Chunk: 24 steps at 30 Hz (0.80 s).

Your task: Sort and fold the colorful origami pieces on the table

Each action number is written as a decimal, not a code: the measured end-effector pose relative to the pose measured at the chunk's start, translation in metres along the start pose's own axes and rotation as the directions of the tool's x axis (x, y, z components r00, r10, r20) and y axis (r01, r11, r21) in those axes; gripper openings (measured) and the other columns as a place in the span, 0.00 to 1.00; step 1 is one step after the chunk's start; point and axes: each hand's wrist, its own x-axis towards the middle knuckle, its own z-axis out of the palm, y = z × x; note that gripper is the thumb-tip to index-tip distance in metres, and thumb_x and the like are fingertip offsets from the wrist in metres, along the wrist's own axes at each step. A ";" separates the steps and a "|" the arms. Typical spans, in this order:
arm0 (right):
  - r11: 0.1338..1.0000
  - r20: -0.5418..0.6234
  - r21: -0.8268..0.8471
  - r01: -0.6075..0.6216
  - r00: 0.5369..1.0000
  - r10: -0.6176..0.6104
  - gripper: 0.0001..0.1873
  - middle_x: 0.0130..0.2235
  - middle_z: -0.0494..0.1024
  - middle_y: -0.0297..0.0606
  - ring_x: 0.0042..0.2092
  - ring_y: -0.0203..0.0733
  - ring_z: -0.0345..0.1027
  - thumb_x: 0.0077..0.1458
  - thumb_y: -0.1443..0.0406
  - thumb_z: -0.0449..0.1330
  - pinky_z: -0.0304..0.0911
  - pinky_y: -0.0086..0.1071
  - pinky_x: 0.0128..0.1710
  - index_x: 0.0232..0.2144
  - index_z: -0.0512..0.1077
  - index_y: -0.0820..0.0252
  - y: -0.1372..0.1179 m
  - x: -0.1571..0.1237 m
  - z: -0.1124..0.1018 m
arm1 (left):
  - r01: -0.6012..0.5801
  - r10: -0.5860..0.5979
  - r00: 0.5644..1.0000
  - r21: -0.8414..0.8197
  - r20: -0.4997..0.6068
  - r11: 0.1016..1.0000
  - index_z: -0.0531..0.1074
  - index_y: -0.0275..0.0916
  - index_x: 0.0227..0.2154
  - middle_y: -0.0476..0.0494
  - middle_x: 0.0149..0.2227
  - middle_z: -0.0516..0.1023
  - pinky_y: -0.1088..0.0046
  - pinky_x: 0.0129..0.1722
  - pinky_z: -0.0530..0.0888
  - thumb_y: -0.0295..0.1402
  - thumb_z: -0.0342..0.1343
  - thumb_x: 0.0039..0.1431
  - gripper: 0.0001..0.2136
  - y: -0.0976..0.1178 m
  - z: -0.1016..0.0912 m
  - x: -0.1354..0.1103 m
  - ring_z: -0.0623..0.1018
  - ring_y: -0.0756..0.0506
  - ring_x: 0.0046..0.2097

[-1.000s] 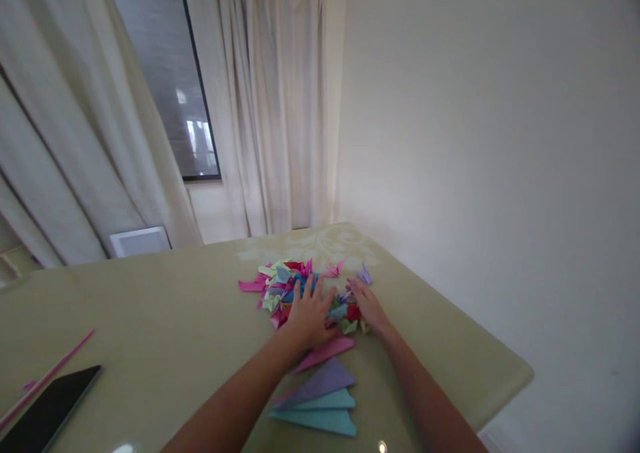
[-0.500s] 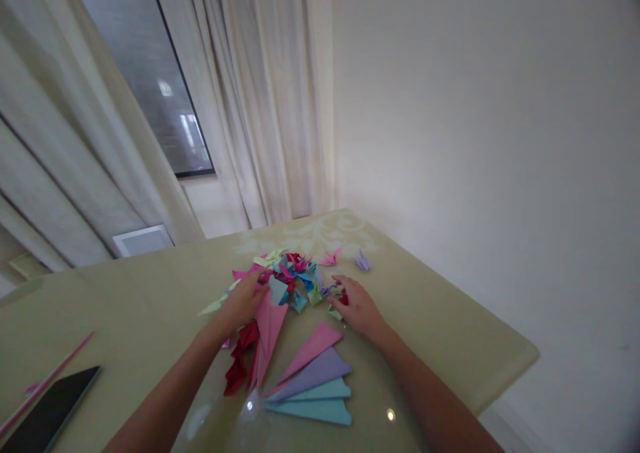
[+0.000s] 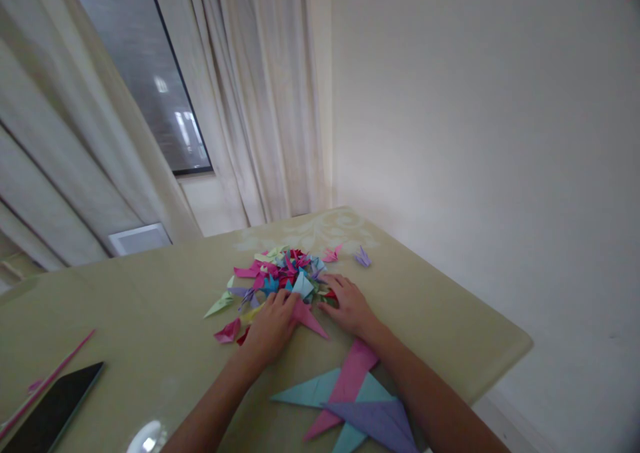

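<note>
A heap of small folded-paper pieces (image 3: 260, 270), some shaped like paper cranes, lies on the table ahead of me in pink, blue, red, green and purple. My left hand (image 3: 273, 323) rests palm down at its near side, fingers stretched forward beside a pink folded paper (image 3: 309, 320) and a light blue one (image 3: 303, 285). At the right side of the heap, my right hand (image 3: 349, 303) is curved with thumb and fingers apart, a small red piece (image 3: 331, 296) beside it. Larger folded papers lie crossed nearer me: pink (image 3: 353, 376), light blue (image 3: 305, 389) and purple (image 3: 375, 421).
A dark flat device (image 3: 53, 406) and a long pink stick (image 3: 50, 380) lie at the left on the table (image 3: 150, 320). Beyond the heap sit a pink crane (image 3: 332, 254) and a purple crane (image 3: 363, 258). A wall (image 3: 475, 140) stands behind the table's right edge.
My left hand has come nearer me and to the right. The larger papers in front have shifted and now lie crossed. My right hand has moved slightly left against the heap.
</note>
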 end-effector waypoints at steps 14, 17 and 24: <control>0.997 0.061 0.062 -0.055 0.997 0.051 0.35 0.60 0.77 0.46 0.61 0.55 0.69 0.57 0.61 0.71 0.61 0.46 0.64 0.65 0.70 0.55 0.008 -0.001 -0.011 | -0.415 0.426 0.902 -0.133 0.070 0.900 0.68 0.46 0.62 0.36 0.62 0.75 0.54 0.57 0.72 0.46 0.57 0.69 0.23 0.073 0.035 -0.058 0.75 0.35 0.59; 0.996 0.059 -0.018 -0.089 0.994 0.089 0.29 0.58 0.78 0.47 0.58 0.54 0.70 0.59 0.64 0.68 0.63 0.45 0.62 0.63 0.71 0.56 0.009 -0.003 -0.014 | -0.311 0.305 0.947 0.045 0.105 0.949 0.72 0.41 0.56 0.33 0.54 0.79 0.52 0.54 0.74 0.32 0.55 0.70 0.14 0.046 0.022 -0.037 0.78 0.34 0.55; 0.986 -0.014 -0.120 -0.118 0.993 0.117 0.24 0.60 0.75 0.48 0.61 0.55 0.67 0.63 0.60 0.66 0.62 0.46 0.63 0.60 0.73 0.56 0.012 0.024 0.002 | -0.055 0.044 0.995 0.124 0.092 0.991 0.75 0.33 0.45 0.30 0.46 0.80 0.57 0.47 0.78 0.16 0.48 0.62 0.15 -0.003 0.013 -0.013 0.81 0.35 0.48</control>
